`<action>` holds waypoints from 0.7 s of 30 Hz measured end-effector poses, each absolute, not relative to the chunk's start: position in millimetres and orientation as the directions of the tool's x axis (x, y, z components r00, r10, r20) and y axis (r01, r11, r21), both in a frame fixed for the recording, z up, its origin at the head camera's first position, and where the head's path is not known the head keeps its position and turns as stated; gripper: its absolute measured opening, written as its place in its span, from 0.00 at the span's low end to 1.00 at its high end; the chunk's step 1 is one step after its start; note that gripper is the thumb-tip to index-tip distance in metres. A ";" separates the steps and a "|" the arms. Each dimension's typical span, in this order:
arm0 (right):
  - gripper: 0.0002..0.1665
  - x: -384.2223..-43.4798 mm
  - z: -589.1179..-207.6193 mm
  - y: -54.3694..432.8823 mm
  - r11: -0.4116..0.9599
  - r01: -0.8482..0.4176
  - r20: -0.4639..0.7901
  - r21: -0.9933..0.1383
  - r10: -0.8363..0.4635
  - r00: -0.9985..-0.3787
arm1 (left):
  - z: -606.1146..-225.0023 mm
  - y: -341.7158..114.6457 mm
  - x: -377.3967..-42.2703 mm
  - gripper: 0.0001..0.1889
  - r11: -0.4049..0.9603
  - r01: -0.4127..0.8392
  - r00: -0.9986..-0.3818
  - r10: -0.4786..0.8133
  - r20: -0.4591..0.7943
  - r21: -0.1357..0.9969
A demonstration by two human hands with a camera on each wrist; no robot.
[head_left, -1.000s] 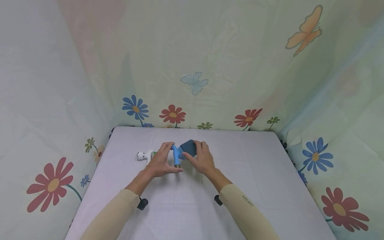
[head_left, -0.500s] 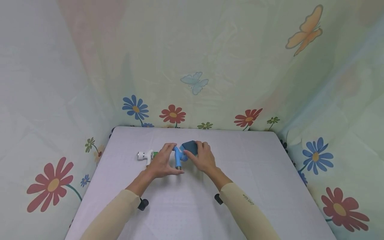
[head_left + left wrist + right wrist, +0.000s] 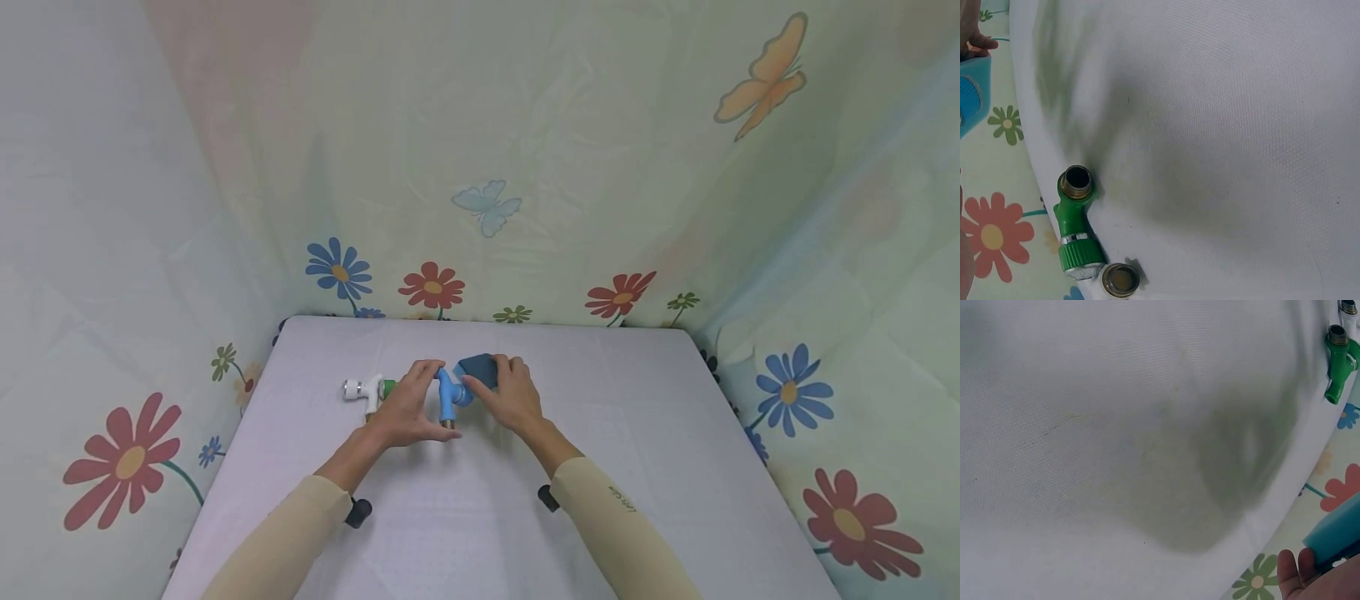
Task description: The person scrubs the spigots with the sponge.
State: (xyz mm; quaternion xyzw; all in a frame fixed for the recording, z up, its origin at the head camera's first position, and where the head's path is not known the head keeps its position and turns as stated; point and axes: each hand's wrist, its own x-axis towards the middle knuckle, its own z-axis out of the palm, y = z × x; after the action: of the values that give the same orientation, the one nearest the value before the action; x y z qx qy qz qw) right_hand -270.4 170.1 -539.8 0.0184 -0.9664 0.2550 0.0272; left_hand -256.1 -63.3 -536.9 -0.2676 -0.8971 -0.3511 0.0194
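In the head view my left hand (image 3: 408, 408) grips a blue tap (image 3: 447, 396), fingers at its top end and thumb at the brass threaded end. My right hand (image 3: 512, 393) holds a dark teal, straight-edged piece (image 3: 478, 367) at the tap's handle side, its thumb in front and fingers behind. The left wrist view shows the tap's ribbed blue handle (image 3: 969, 100) overlapping this teal piece (image 3: 984, 78). Fingers of the right hand (image 3: 1316, 581) lie along the teal piece (image 3: 1338, 525) in the right wrist view. What kind of thing the teal piece is, I cannot tell.
A white tap (image 3: 367, 389) lies on the white-covered table (image 3: 600, 433), left of my left hand. Beside it is a green tap (image 3: 1074, 219), partly hidden by that hand in the head view. A flower-printed curtain (image 3: 570, 208) surrounds the table.
Both hands have shifted slightly right and nearer, carrying the blue tap and teal piece. The tap has turned a little, and more of the green tap shows. The white tap has stayed in place.
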 end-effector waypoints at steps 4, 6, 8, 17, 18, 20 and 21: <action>0.57 -270.8 -541.1 170.6 0.870 -0.044 0.060 -0.491 -0.016 -0.998 | -538.3 -64.0 -255.6 0.60 0.609 0.502 -0.853 0.466 0.235 0.615; 0.57 -271.2 -541.9 170.8 0.871 -0.038 0.055 -0.490 -0.012 -0.998 | -539.1 -64.7 -255.3 0.61 0.610 0.504 -0.852 0.467 0.237 0.611; 0.57 -271.4 -542.7 171.1 0.868 -0.030 0.050 -0.495 -0.006 -0.999 | -539.9 -65.7 -255.0 0.61 0.614 0.503 -0.853 0.467 0.233 0.608; 0.59 -271.5 -545.9 172.8 0.862 -0.037 0.089 -0.506 0.010 -0.996 | -540.8 -73.0 -255.8 0.62 0.619 0.472 -0.865 0.463 0.194 0.627; 0.59 -271.8 -546.3 172.9 0.862 -0.038 0.092 -0.506 0.009 -0.996 | -541.4 -74.2 -256.2 0.62 0.623 0.467 -0.867 0.463 0.185 0.628; 0.59 -271.9 -546.9 172.8 0.860 -0.040 0.095 -0.509 0.009 -0.995 | -542.7 -76.7 -256.7 0.63 0.627 0.457 -0.871 0.461 0.173 0.631; 0.59 -272.0 -547.1 172.7 0.860 -0.041 0.094 -0.509 0.009 -0.995 | -543.5 -78.0 -256.8 0.63 0.625 0.452 -0.872 0.459 0.169 0.636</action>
State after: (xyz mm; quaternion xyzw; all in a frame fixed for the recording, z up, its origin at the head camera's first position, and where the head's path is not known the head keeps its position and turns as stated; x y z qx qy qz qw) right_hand -272.0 172.7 -547.1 0.0083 -0.9631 0.2649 0.0467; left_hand -256.8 -78.0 -543.5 -0.2527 -0.9015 -0.3513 -0.0049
